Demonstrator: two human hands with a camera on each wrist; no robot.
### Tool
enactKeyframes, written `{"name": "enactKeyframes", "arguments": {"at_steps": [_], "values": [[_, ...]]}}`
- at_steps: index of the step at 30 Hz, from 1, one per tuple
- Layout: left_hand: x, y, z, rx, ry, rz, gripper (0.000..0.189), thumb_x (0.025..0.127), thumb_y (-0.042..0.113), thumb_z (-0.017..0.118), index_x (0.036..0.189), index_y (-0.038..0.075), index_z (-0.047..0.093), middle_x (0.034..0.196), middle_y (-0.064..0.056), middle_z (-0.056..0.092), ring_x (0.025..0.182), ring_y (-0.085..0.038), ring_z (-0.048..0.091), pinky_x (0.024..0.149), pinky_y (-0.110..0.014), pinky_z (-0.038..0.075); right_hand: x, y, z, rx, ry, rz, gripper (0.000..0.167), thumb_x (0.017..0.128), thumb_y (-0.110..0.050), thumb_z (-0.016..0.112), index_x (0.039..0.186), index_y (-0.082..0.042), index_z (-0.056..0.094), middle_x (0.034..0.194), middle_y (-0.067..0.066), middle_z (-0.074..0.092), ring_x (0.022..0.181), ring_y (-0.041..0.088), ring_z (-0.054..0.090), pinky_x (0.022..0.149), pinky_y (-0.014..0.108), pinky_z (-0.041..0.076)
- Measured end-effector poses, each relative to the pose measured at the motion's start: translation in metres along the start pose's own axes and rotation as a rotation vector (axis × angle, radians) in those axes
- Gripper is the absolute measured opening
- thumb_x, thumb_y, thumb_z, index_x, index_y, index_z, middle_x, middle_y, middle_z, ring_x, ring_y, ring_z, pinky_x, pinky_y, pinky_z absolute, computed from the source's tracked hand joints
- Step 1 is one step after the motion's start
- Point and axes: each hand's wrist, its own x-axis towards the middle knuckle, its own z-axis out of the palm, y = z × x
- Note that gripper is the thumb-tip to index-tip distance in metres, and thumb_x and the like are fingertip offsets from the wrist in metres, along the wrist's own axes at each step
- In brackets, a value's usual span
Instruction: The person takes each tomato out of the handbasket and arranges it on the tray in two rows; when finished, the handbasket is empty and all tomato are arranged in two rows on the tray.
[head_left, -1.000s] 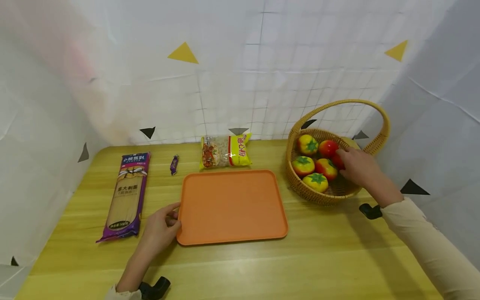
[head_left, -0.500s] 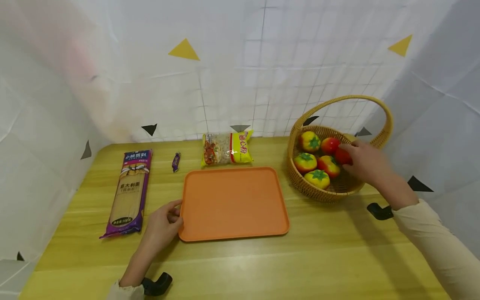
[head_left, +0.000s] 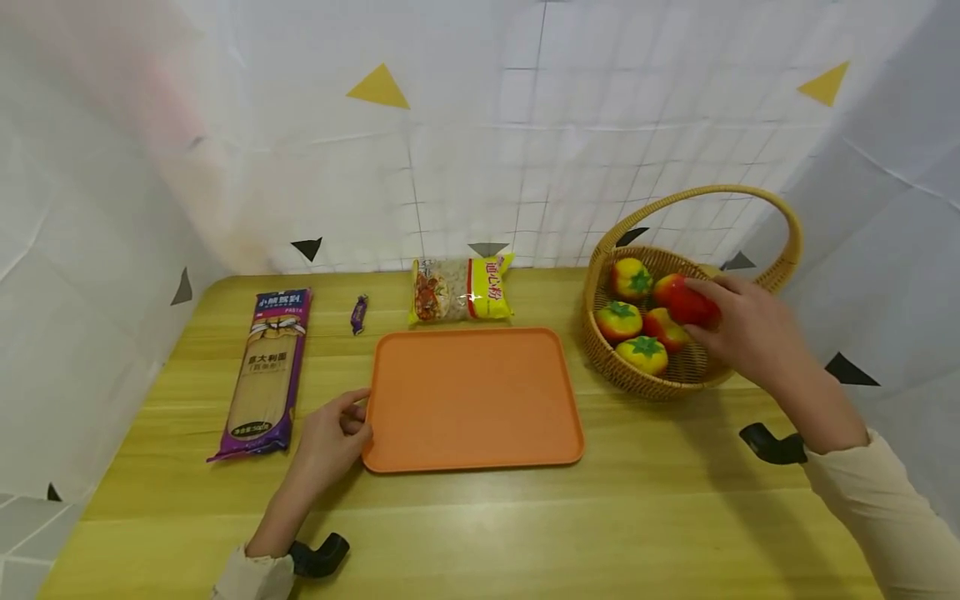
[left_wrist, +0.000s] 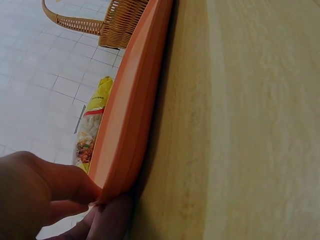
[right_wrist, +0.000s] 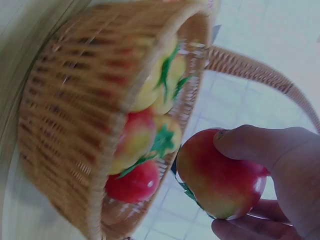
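My right hand (head_left: pixel 757 337) grips a red-and-yellow tomato (right_wrist: pixel 217 175) at the basket's mouth, thumb on one side and fingers on the other. In the right wrist view this tomato is outside the rim, its green leaves pointing down. Several more tomatoes (head_left: pixel 642 356), yellow and red with green star-shaped tops, lie in the wicker basket (head_left: pixel 626 379). At the left, my left hand (head_left: pixel 330 442) pinches the left edge of the orange tray (head_left: pixel 476 400). The left wrist view shows its thumb at the tray's rim and other fingers underneath.
A bag of macaroni (head_left: pixel 461 289) lies behind the tray. To the left are a long purple pack of pasta (head_left: pixel 262 375) and a small purple-wrapped candy (head_left: pixel 359 315). The basket's tall handle (head_left: pixel 720 190) arches over its back. White sheeting encloses the wooden table (head_left: pixel 480 533).
My right hand has lifted a tomato up from among the others in the basket. The left hand keeps its hold on the tray's edge. The head view has shifted slightly.
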Motion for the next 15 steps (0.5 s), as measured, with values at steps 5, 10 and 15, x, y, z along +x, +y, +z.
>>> {"name": "enactKeyframes", "arguments": {"at_steps": [5, 10, 15], "values": [[-0.001, 0.0, 0.0, -0.008, 0.003, -0.009, 0.05, 0.086, 0.003, 0.066, 0.136, 0.005, 0.061, 0.097, -0.009, 0.067, 0.08, -0.017, 0.067, 0.066, -0.03, 0.054, -0.002, -0.013, -0.002, 0.024, 0.047, -0.026, 0.068, 0.074, -0.013, 0.088, 0.135, -0.004, 0.061, 0.124, 0.027, 0.057, 0.095, 0.048, 0.061, 0.073, 0.063, 0.051], [-0.001, 0.0, 0.001, -0.003, 0.009, -0.008, 0.05, 0.086, 0.002, 0.066, 0.135, 0.005, 0.061, 0.097, -0.009, 0.067, 0.08, -0.017, 0.068, 0.066, -0.031, 0.054, -0.003, -0.021, -0.002, 0.043, 0.082, -0.049, 0.07, 0.072, -0.012, 0.089, 0.135, -0.004, 0.06, 0.122, 0.024, 0.057, 0.092, 0.044, 0.063, 0.07, 0.061, 0.053], [0.001, -0.001, 0.001, -0.001, 0.013, -0.003, 0.05, 0.085, 0.003, 0.066, 0.135, 0.005, 0.061, 0.097, -0.008, 0.067, 0.08, -0.018, 0.068, 0.067, -0.031, 0.054, -0.004, -0.027, -0.001, 0.091, 0.116, -0.055, 0.071, 0.071, -0.014, 0.09, 0.135, -0.006, 0.061, 0.121, 0.02, 0.058, 0.092, 0.042, 0.063, 0.07, 0.06, 0.052]]}}
